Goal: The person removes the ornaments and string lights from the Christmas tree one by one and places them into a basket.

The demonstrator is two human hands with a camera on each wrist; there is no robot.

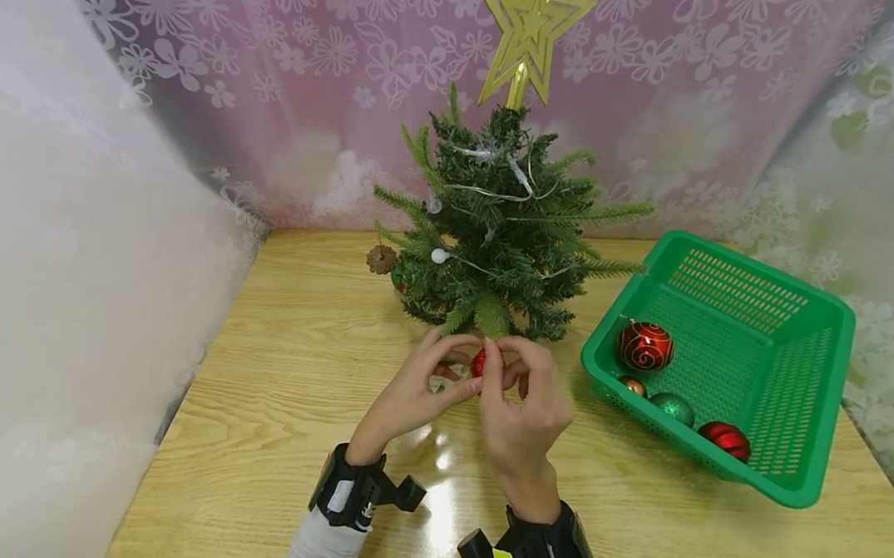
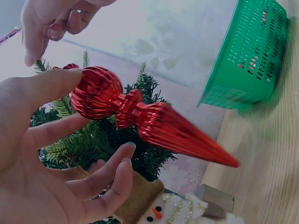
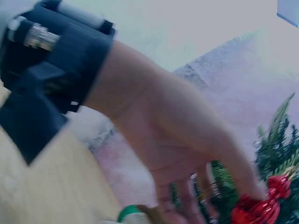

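A shiny red ornament [image 2: 177,133], with a ribbed ball at the top and a long pointed tail, is in front of the Christmas tree [image 1: 501,231]. My left hand [image 1: 416,386] holds it at the ball, thumb on one side and index finger on the other, while the remaining fingers spread loosely. Close above, my right hand [image 1: 524,407] brings thumb and index fingertips together at the ornament's top, beside a low branch tip [image 1: 492,314]. A bit of gold cord [image 3: 290,171] shows at the cap; the fingertips hide most of it.
A green basket [image 1: 835,396] at right holds several baubles, including a gold-swirled red bauble [image 1: 645,346] and a green bauble [image 1: 672,409]. A pine cone [image 1: 381,259] hangs at the tree's left. A gold star [image 1: 531,25] tops the tree. A snowman figure [image 2: 156,212] shows beneath the branches.
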